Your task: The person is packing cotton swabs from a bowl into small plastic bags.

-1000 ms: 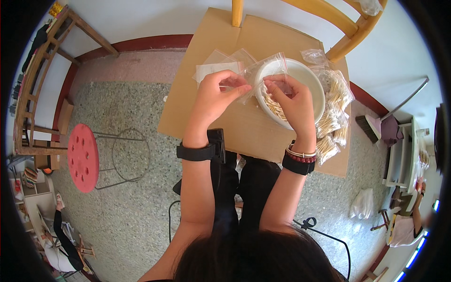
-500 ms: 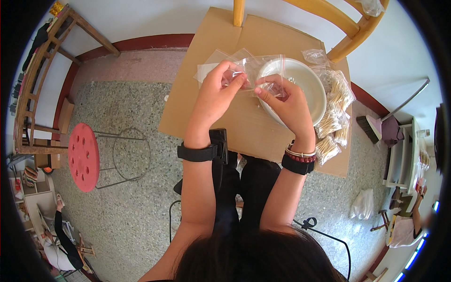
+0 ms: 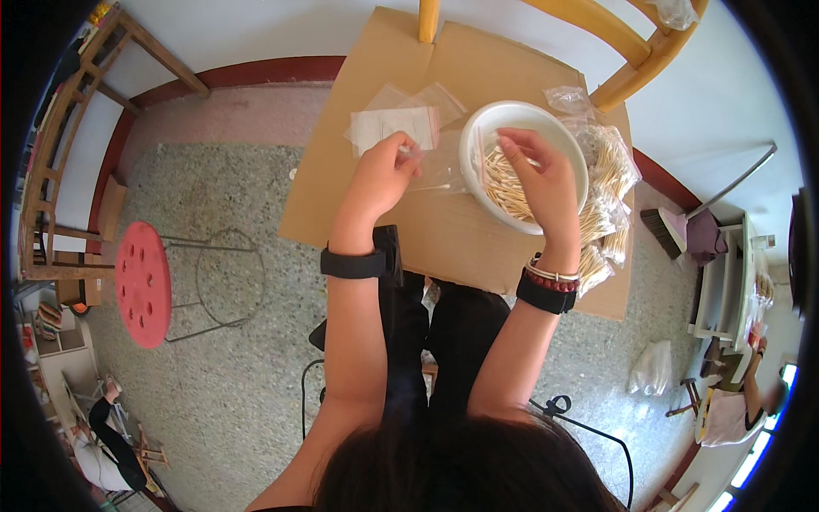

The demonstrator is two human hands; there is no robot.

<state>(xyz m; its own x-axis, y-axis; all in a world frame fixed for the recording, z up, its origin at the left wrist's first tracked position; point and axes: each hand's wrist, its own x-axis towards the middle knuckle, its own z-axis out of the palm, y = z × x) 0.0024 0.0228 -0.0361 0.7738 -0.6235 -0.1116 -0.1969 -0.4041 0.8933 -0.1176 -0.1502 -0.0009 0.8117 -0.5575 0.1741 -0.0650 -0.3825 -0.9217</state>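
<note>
My left hand [image 3: 386, 175] pinches the end of a clear zip bag [image 3: 445, 162], whose mouth reaches over the left rim of a white bowl [image 3: 468, 145]. Wooden cotton swabs [image 3: 505, 189] lie in a heap inside the bowl. Above them is my right hand [image 3: 546, 171], its thumb and fingers apart, with nothing visible in them; the palm is hidden. One swab shows through or beneath the bag. Flat clear bags and a white paper piece [image 3: 388, 126] lie just beyond my left hand. Filled swab bags [image 3: 610, 171] are piled right of the bowl.
Everything rests on a cardboard sheet [image 3: 341, 200] over a yellow wooden chair [image 3: 589, 30]. A red round stool [image 3: 142, 284] stands at left on the speckled floor. A broom [image 3: 664, 232] and a white plastic bag [image 3: 653, 369] are at right. Two other people sit at the lower edges.
My right hand has let go of the bag and moved right, over the bowl. My left hand has lowered slightly with the bag. The swabs in the bowl are now in sight.
</note>
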